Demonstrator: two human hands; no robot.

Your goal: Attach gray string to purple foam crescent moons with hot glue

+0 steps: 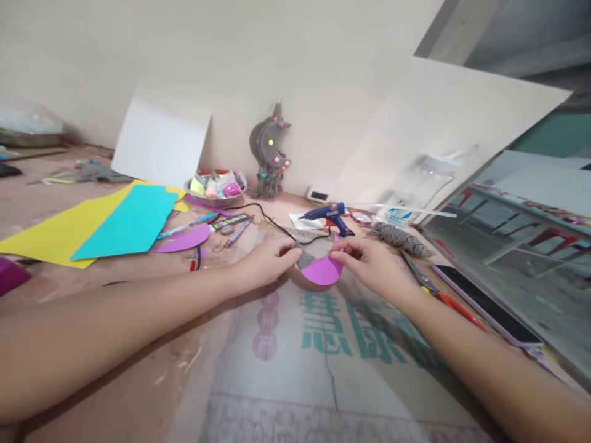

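The left hand (270,263) pinches thumb against fingers on the grey, rough-textured strip (305,256) along the left part of a rounded purple paper piece (324,272). The right hand (367,261) grips the purple piece's upper right tip, thumb and forefinger closed together. The piece spans the gap between both sets of fingertips, its curved edge downward, above a whitish printed plastic sheet (240,381). Both forearms reach forward and converge, just short of a blue glue gun (327,213).
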